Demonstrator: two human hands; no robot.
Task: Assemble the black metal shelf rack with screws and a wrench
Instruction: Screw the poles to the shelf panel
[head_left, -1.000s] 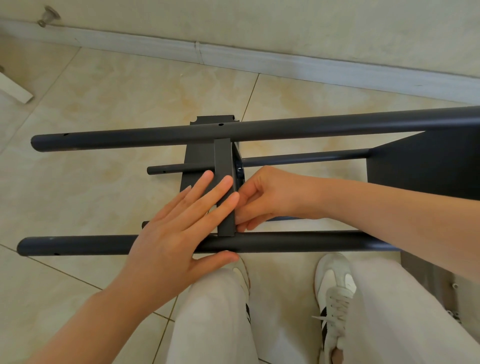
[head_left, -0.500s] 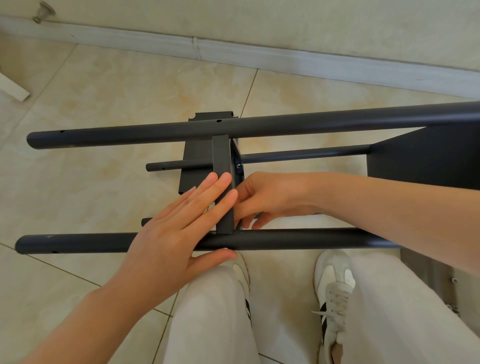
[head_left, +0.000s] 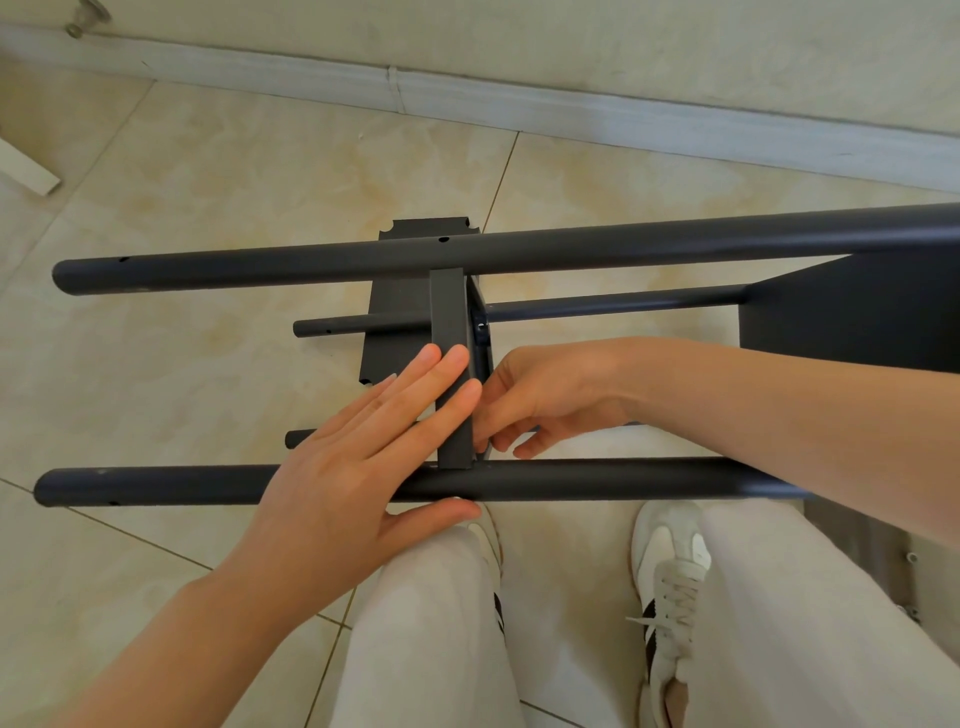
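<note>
— Black metal rack (head_left: 571, 480) lies on its side on a beige tile floor (head_left: 208, 208), its long tubes running left to right before a seated person's knees. Where are the hands?
— Left hand (head_left: 363, 467) is flat, fingers straight and together, pressing the short crossbar (head_left: 451, 312) that spans the two upper tubes. Its thumb lies along the near tube.
— And the right?
— Right hand (head_left: 545, 395) reaches in from the right, fingers curled against the crossbar's right side. The bar hides the fingertips, so I cannot tell whether they pinch anything.
— What else is about?
— A flat black panel (head_left: 400, 306) lies on the floor beneath the tubes, and a fitted shelf (head_left: 857, 312) closes the frame at right. White trainers (head_left: 670, 566) and pale trousers (head_left: 426, 649) sit just below the near tube. Small screws (head_left: 912, 557) lie at the right edge, and a white skirting board (head_left: 519, 109) runs along the wall.
</note>
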